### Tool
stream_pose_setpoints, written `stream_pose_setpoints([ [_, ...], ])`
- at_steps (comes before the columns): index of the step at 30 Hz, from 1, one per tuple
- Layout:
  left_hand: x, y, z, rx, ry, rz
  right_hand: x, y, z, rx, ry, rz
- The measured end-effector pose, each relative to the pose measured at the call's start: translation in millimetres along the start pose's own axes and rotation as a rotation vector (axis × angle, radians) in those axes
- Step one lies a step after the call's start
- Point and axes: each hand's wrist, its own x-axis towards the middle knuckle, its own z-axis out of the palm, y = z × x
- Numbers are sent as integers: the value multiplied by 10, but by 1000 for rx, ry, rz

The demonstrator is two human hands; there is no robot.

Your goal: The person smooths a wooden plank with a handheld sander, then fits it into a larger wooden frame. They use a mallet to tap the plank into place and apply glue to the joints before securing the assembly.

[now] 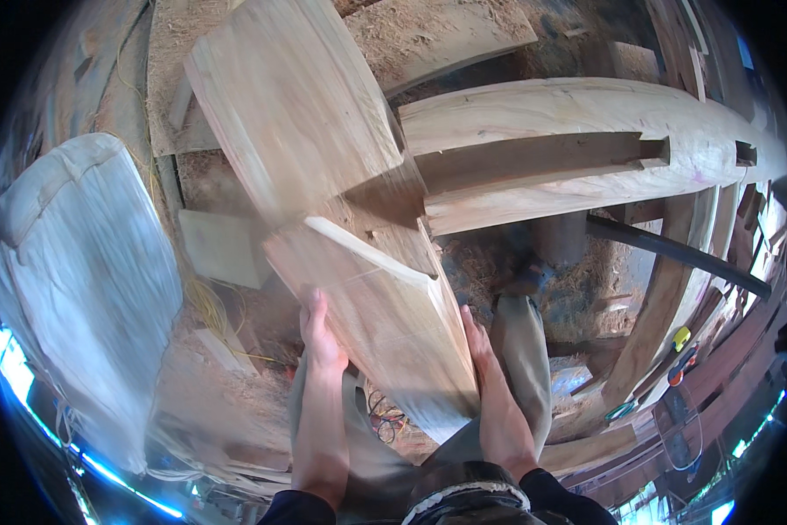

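Observation:
A broad, pale wooden beam (371,306) runs from between my legs toward the far left, with a notch cut across its middle. My left hand (325,339) presses against the beam's left side, thumb up along the edge, its other fingers mostly hidden. Opposite it, my right hand (482,341) grips the right side, fingers partly hidden behind the wood. Beyond the notch, the beam's far part lies close to the end of a second timber (551,105), which stretches off to the right and has a long slot cut in it.
A white cloth-covered bundle (87,280) is at the left, beside a yellow cord (209,311). Wood shavings (428,39) cover boards and floor. A dark bar (682,254) slants below the slotted timber. A yellow tool (681,338) and several small items lie at right.

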Motion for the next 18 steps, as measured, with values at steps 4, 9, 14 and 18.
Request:
stream_pose_setpoints([
  [4,74,98,80,31,-2,3,-8,-31,17,2,10,50],
  [9,105,192,195,102,64,27,115,37,71,6,12,-20],
  [14,147,296,273,112,119,20,203,57,113,-33,12,12],
  [18,260,407,347,141,71,-1,242,-91,117,35,-2,-26],
])
